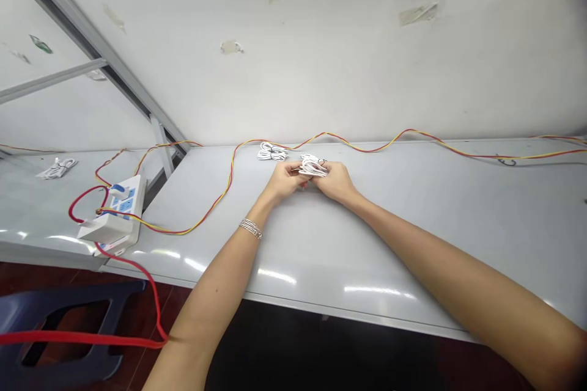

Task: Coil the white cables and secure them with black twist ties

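A bundled white cable (313, 165), coiled and bound with a dark tie, is held between both hands just above the grey tabletop. My left hand (284, 181) pinches its left side, fingers closed. On the right side, my right hand (334, 180) grips the same bundle, its fingertips partly hidden beneath the cable. Just behind my left hand lies another bundled white cable (272, 151) with a dark tie around its middle.
At left sits a power strip (135, 204) with plugs and a red cord (156, 299). Red and yellow wires (229, 177) run along the back of the table (293, 256). A third white cable bundle (57, 168) lies far left. A blue stool (105, 317) stands below.
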A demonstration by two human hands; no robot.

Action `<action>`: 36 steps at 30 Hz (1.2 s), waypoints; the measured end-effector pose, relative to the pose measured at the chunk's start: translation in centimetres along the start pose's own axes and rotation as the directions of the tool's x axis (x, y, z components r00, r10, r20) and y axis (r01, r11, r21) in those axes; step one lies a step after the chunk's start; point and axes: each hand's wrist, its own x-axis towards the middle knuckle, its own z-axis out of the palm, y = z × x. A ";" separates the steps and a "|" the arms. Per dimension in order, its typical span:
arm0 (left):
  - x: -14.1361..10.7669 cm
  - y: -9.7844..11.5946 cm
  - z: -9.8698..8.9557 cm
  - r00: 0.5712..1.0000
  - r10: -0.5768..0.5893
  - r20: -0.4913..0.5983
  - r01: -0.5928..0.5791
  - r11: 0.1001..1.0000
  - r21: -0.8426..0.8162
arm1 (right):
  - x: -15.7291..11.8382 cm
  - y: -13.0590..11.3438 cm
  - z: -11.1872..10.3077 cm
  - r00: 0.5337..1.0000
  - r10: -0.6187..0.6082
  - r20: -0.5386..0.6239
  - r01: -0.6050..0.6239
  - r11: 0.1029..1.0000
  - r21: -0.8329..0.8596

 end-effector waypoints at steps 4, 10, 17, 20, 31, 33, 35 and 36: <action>-0.3 0.5 0.4 0.993 0.113 0.040 -0.117 0.986 0.116 | 0.0 0.2 0.0 0.999 0.008 -0.045 -0.009 1.000 -0.024; -0.4 0.2 0.9 0.985 0.154 -0.074 -0.132 0.960 0.247 | -0.1 0.6 0.3 0.998 -0.052 -0.027 0.049 0.993 -0.112; 0.2 -0.5 0.3 0.959 0.123 -0.256 -0.077 0.980 0.183 | -0.2 1.0 0.5 0.966 -0.257 0.025 0.256 0.966 0.040; 0.4 -0.7 0.2 0.941 0.077 -0.330 -0.061 0.996 0.061 | -0.1 1.1 0.5 0.976 -0.218 0.010 0.213 0.962 0.172; 0.5 -0.6 0.3 0.955 -0.075 -0.285 0.043 0.992 -0.116 | 0.2 1.7 0.8 0.984 -0.175 -0.042 0.180 0.960 0.213; 0.5 -0.7 0.2 0.955 -0.084 -0.284 0.058 0.993 -0.100 | 0.3 1.8 0.9 0.983 -0.175 -0.050 0.182 0.961 0.206; 0.5 -0.7 0.1 0.955 -0.095 -0.282 0.072 0.993 -0.089 | 0.3 1.8 0.8 0.982 -0.181 -0.054 0.188 0.961 0.205; 0.5 -0.7 0.0 0.955 -0.103 -0.277 0.081 0.993 -0.088 | 0.3 1.7 0.8 0.981 -0.187 -0.058 0.195 0.959 0.204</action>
